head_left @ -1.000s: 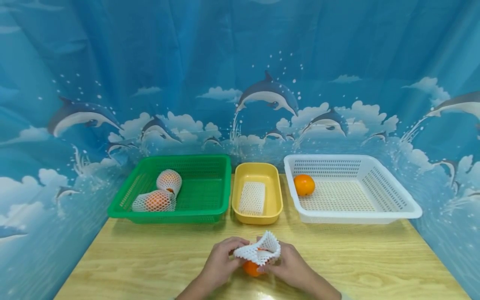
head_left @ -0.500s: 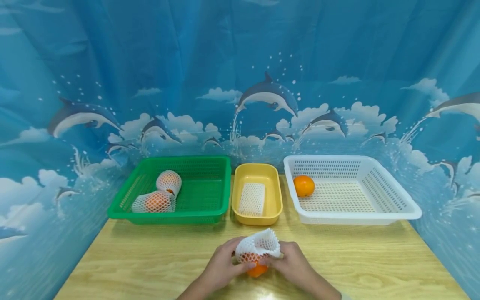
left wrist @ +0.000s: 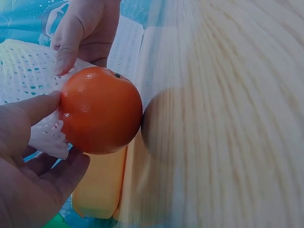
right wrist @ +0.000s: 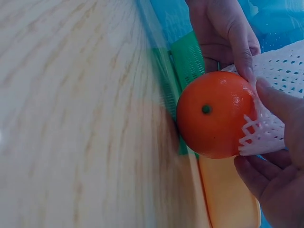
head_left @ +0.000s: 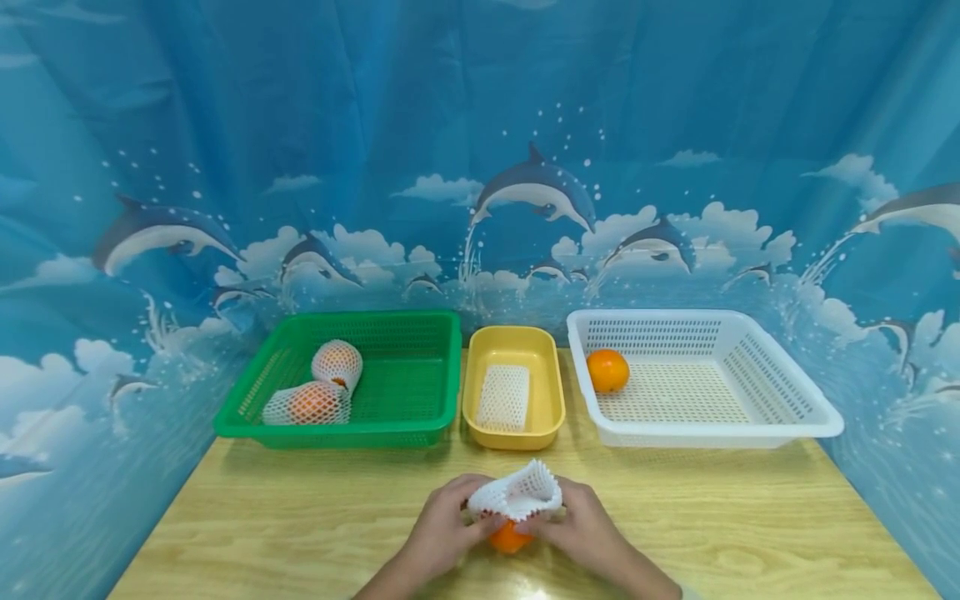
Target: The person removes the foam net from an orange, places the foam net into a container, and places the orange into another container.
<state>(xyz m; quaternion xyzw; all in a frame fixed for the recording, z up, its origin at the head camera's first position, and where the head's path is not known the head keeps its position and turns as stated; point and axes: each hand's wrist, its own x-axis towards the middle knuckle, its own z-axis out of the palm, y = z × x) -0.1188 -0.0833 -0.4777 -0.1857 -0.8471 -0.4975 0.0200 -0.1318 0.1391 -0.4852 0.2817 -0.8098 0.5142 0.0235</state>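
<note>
Between my hands, just at the tabletop, is an orange with a white foam net sleeve partly over its top. My left hand grips the sleeve and fruit from the left, thumb in front. From the other side my right hand pinches the sleeve's edge with its thumb against the orange. In the left wrist view the bare lower part of the orange bulges out of the sleeve. A small green stem spot on the orange faces the right wrist camera.
A green basket at back left holds two netted fruits. In the middle, a yellow tray contains a flat foam net. One bare orange lies in the white basket at right. A dolphin-print curtain stands behind.
The sleeve's opening has shifted and reshaped between my fingers, rising then lowering slightly. My left thumb has come round to the front of the orange. Baskets and tray are unchanged.
</note>
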